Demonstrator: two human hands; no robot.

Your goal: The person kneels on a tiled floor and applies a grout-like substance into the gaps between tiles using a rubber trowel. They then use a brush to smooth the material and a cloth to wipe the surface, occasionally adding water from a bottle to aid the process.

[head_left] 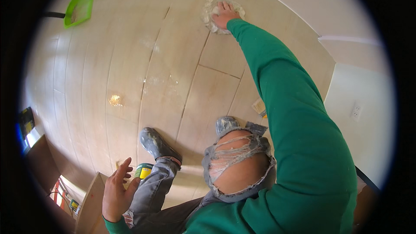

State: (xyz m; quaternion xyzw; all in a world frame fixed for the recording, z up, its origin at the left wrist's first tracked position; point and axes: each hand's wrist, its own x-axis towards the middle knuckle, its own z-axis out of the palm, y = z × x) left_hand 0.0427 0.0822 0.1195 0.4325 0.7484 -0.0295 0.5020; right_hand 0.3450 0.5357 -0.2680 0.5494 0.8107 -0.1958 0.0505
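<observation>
Evidently braced for contact: right hand (225, 15) palm-down, fingers slightly spread, on one whitish rag (211, 9), lying on the floor (173, 47) well ahead of the feet. Left hand (116, 193) raised, fingers parted, perhaps for balance, near one tin (144, 171). One dustpan (82, 5), far left, probably parked out of the way. Two shoes (157, 142), planted apart, likely for steadiness.

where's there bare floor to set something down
Free floor lies between the green dustpan and the white rag under the right hand. Crowded: around the left hand, beside the green tub and wooden board.
</observation>
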